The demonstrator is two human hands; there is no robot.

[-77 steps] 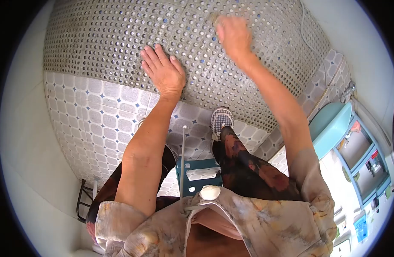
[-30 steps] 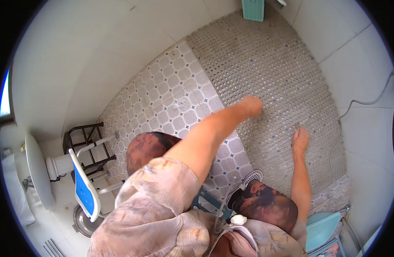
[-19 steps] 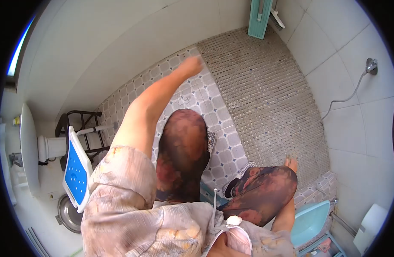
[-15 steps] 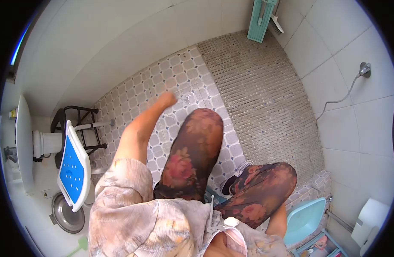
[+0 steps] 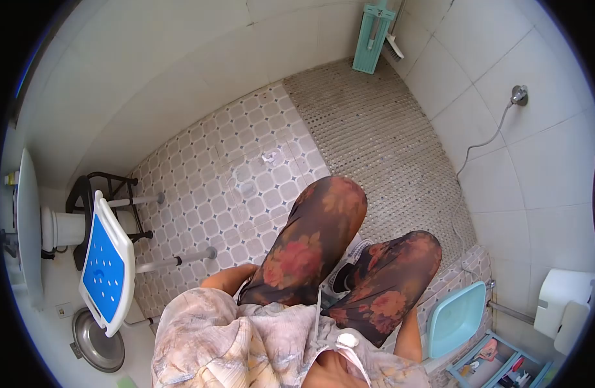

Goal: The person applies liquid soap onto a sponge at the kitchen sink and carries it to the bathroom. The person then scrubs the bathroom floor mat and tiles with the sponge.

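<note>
My left hand (image 5: 247,270) is low beside my left thigh (image 5: 297,258), mostly hidden by it, so its fingers cannot be made out. My right forearm (image 5: 410,337) reaches down behind my right knee (image 5: 410,258); the right hand itself is out of sight. In front of my legs lie a patterned tile floor (image 5: 245,187) and a grey perforated mat (image 5: 368,129). A small whitish patch (image 5: 269,157) shows on the tiles.
A blue-and-white shower seat (image 5: 106,265), a black metal frame (image 5: 126,187) and a steel basin (image 5: 100,343) are at left. At right are a turquoise basin (image 5: 457,320), a shelf rack (image 5: 498,362) and a wall hose (image 5: 491,139). A brush (image 5: 393,48) stands by a turquoise board (image 5: 370,42).
Both hands have left the mat. My left hand has swung back over the tiles to beside my thigh. The view has turned, and the knees cover more of the floor.
</note>
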